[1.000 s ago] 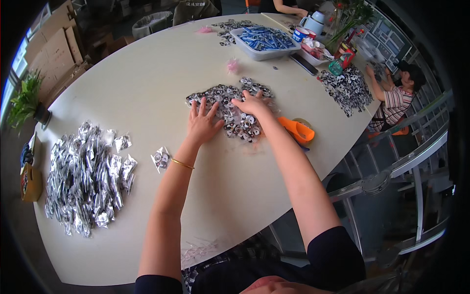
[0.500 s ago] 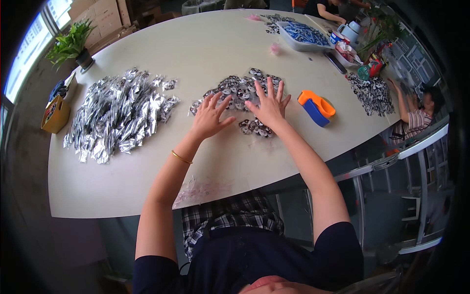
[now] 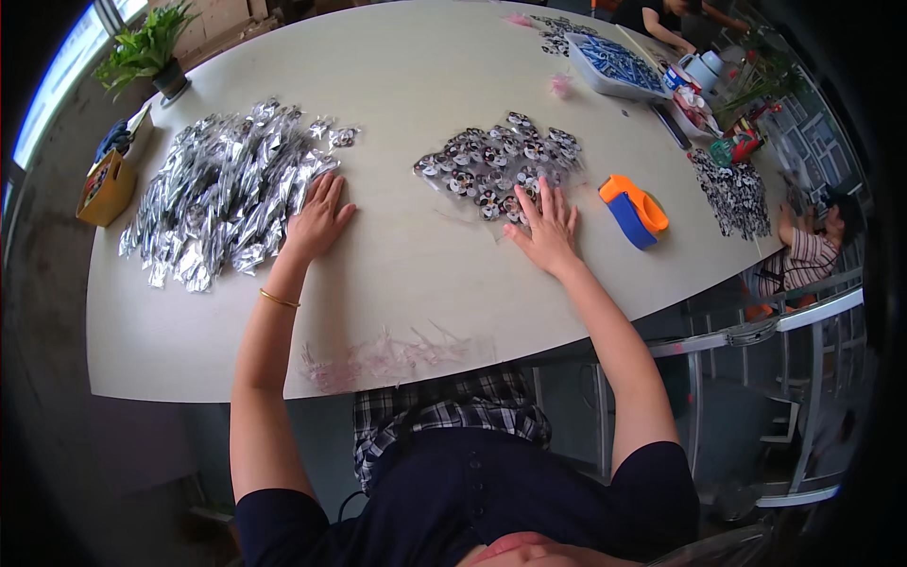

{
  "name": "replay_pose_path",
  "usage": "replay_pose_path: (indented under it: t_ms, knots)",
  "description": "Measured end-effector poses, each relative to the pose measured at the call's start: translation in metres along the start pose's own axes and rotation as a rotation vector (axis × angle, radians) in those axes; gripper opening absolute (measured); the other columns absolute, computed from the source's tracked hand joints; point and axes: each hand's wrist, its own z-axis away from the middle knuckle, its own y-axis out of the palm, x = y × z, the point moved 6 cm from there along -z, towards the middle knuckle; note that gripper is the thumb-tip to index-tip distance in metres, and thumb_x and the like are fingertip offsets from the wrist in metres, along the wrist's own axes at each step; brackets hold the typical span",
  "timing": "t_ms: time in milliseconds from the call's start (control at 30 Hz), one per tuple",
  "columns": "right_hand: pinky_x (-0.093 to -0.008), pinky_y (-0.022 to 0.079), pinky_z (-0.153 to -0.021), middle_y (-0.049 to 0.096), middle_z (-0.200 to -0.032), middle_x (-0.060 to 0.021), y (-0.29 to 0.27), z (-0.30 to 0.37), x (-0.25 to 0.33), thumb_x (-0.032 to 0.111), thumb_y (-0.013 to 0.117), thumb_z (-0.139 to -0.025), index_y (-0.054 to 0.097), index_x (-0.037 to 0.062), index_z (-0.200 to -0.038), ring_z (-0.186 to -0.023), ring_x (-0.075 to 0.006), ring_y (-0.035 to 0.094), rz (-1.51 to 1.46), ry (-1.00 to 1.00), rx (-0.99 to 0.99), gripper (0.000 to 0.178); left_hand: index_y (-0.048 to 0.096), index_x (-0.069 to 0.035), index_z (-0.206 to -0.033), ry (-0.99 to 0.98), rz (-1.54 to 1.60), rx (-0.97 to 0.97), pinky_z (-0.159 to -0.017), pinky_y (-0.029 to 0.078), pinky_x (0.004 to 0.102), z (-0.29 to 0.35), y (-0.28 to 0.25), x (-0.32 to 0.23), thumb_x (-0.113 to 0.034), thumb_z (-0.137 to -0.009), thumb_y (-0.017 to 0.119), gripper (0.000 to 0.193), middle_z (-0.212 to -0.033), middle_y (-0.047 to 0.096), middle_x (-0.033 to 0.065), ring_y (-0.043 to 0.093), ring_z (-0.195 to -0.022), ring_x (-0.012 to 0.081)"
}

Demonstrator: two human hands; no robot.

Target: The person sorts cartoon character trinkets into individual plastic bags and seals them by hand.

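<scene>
I have the right hand (image 3: 548, 227) open, palm down and fingers spread, its fingertips at the near edge of a loose heap of black-and-white round pieces in clear film (image 3: 501, 156). That heap lies at eleven o'clock from the hand, and I see no grip on it.

My left hand (image 3: 321, 219) is open too, back up, fingers straight and nearly together, their tips against the right edge of a big pile of silver foil packets (image 3: 222, 198) at nine to ten o'clock. I cannot tell whether anything lies under that palm. A gold-coloured bracelet (image 3: 279, 300) circles the wrist.

Clocking from the right hand, an orange-and-blue plastic piece shaped like a tape dispenser (image 3: 635, 213) sits near at three, a pink tuft (image 3: 560, 87) at twelve, and a pale tray (image 3: 619, 93) of slim blue items at one. Well out at three I get a second black-and-white pile (image 3: 732, 194).

From the left hand, a yellow basket (image 3: 107, 194) stands at nine and pale pink shreds (image 3: 383, 357) lie at five, by the table's near edge.
</scene>
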Motion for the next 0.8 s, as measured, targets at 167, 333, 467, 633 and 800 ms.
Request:
replay_pose_path:
  t_ms: [167, 333, 467, 633, 800]
  knots:
    - [-0.0773, 0.009, -0.119, 0.013, -0.175, -0.0153, -0.007, -0.034, -0.005, 0.058, 0.064, -0.095, 0.035, 0.0249, -0.163, -0.157, -0.0502, 0.015, 0.077, 0.036, -0.102, 0.081, 0.033, 0.001, -0.161, -0.032, 0.086, -0.066, -0.131, 0.019, 0.0434, -0.045, 0.016, 0.054, -0.048, -0.108, 0.047, 0.073, -0.169, 0.027, 0.0245, 0.019, -0.159, 0.0380]
    - [-0.0637, 0.018, -0.124, 0.035, -0.167, -0.0132, -0.025, -0.015, 0.115, 0.041, 0.064, -0.099, 0.049, 0.0121, -0.154, -0.155, -0.0380, 0.028, -0.057, -0.432, -0.125, 0.065, 0.030, -0.002, -0.163, -0.138, 0.033, -0.095, -0.129, 0.025, 0.0444, -0.066, 0.008, 0.114, -0.040, -0.107, 0.052, 0.071, -0.170, 0.026, 0.0236, 0.022, -0.158, 0.0397]
    - [-0.0577, 0.021, -0.125, 0.044, -0.161, -0.0129, 0.008, 0.013, 0.128, 0.039, 0.063, -0.100, 0.051, 0.0090, -0.152, -0.152, -0.0343, 0.033, -0.128, -0.417, 0.094, 0.062, 0.050, -0.009, -0.154, 0.207, -0.122, -0.124, -0.125, 0.032, 0.0443, -0.040, -0.010, 0.001, -0.027, -0.103, 0.058, 0.055, -0.165, 0.040, 0.0160, 0.036, -0.153, 0.0328]
    - [-0.0532, 0.031, -0.121, 0.050, -0.156, -0.0119, -0.023, 0.056, 0.156, 0.038, 0.062, -0.101, 0.055, 0.0071, -0.148, -0.147, -0.0315, 0.042, -0.220, -0.620, 0.248, 0.057, 0.056, -0.030, -0.152, 0.251, -0.294, -0.072, -0.129, 0.003, 0.0588, 0.050, -0.017, -0.006, -0.042, -0.104, 0.058, 0.049, -0.170, 0.035, 0.0022, 0.020, -0.161, 0.0257]
    - [-0.0500, 0.036, -0.117, 0.059, -0.144, -0.0082, -0.026, 0.053, 0.170, 0.033, 0.069, -0.095, 0.062, 0.0078, -0.140, -0.138, -0.0278, 0.050, -0.306, -0.740, 0.236, 0.051, 0.060, -0.032, -0.149, 0.085, -0.419, -0.181, -0.127, -0.003, 0.0639, 0.059, -0.046, 0.081, -0.042, -0.105, 0.054, 0.046, -0.173, 0.029, -0.0013, 0.012, -0.162, 0.0307]
